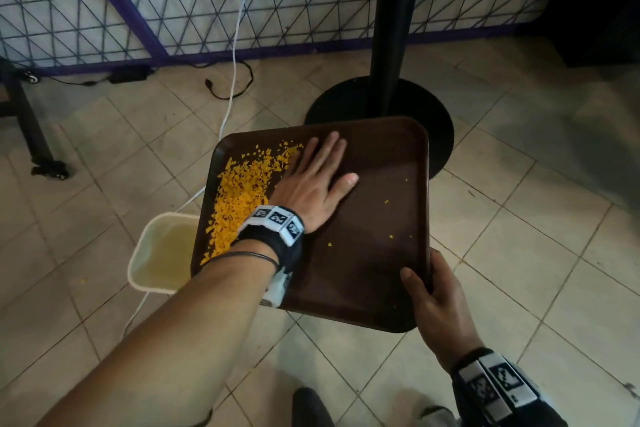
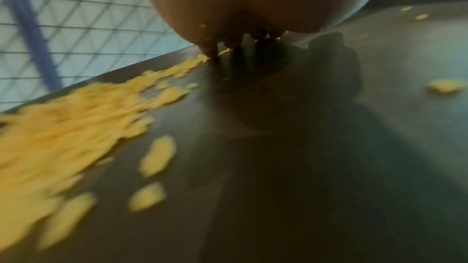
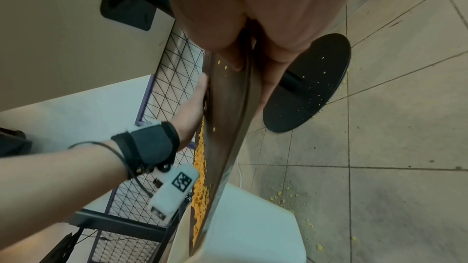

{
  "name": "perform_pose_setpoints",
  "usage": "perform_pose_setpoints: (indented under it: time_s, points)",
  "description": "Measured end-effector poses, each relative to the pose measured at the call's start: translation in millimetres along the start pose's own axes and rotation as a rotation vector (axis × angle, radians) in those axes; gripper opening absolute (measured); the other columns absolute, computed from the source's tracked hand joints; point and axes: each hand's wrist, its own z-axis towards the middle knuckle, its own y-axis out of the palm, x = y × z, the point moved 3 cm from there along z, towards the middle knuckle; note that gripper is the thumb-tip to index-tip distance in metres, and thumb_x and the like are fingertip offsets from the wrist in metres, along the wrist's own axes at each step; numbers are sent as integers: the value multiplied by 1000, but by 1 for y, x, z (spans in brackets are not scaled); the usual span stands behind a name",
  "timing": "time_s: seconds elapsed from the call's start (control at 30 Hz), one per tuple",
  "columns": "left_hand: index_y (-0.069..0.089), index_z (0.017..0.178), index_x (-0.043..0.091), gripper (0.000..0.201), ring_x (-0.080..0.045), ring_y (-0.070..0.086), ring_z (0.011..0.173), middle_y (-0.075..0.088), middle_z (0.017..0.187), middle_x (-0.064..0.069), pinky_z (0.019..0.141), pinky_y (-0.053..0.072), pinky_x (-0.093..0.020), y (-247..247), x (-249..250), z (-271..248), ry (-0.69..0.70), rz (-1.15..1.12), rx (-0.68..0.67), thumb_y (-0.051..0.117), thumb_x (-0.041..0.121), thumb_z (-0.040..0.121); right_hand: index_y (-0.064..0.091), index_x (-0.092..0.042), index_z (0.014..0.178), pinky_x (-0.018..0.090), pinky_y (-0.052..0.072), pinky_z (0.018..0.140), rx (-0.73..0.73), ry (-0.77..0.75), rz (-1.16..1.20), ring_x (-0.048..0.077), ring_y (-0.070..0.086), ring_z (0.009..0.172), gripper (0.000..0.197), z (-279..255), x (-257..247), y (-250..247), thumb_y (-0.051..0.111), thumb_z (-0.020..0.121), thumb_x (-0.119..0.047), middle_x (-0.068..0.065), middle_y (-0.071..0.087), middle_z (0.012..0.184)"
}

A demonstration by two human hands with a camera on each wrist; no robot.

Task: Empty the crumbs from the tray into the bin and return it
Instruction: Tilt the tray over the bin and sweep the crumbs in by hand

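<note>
Tray [image 1: 374,246]: brown, held above the tiled floor [image 1: 519,253], left edge overhanging the bin [image 1: 152,253] so sweepings can drop in.
Right hand [image 1: 438,302]: gripping the tray's near right corner, thumb on top (steadying it for the sweep).
Left hand [image 1: 313,180]: flat, fingers straight, pressed on the tray surface as a scraper.
Crumbs [image 1: 239,198]: orange, heaped along the tray's left edge beside the left hand; a few strays toward the right edge.
Bin: cream, on the floor under the tray's left edge.
</note>
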Motion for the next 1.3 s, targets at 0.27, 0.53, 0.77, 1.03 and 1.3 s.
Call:
perform_pose_setpoints:
  time_s: [0.27,0.53,0.77,1.03,1.3]
  points:
    - [2,157,26,78,-16,-5,152,-5,166,6,122,5,-45,15,-90,-56,-273,-36,-23,5,70,94,58,-37,114,52,54,92,22,-9,-3,18,66,106,32,-3,2,0,54,97,-10,-7,71,108]
    - [5,157,27,73,-13,-6,151,-6,165,11,123,-1,-39,-6,-68,-18,-184,-26,30,7,66,96,59,-43,109,54,53,92,21,-11,-6,20,65,107,35,-4,0,0,54,97,-10,-11,71,109]
    - [9,157,25,82,-16,1,152,2,166,5,123,6,-42,2,-119,-46,-326,-29,-35,2,73,91,60,-35,111,52,54,91,28,-31,-18,21,66,105,32,-2,-1,-1,54,97,-7,-9,71,108]
    - [23,155,25,72,-20,20,149,15,165,4,117,25,-44,-17,-133,-46,-393,-69,87,15,66,97,60,-34,111,50,54,91,33,-45,-30,20,65,106,32,-3,-1,-1,55,96,-6,-6,71,109]
    - [6,157,24,81,-22,13,151,-2,166,4,120,16,-45,-1,-141,-66,-441,-125,-79,8,73,92,59,-30,111,46,54,88,45,-58,-61,19,65,101,28,-1,-2,1,55,96,-7,-10,70,103]
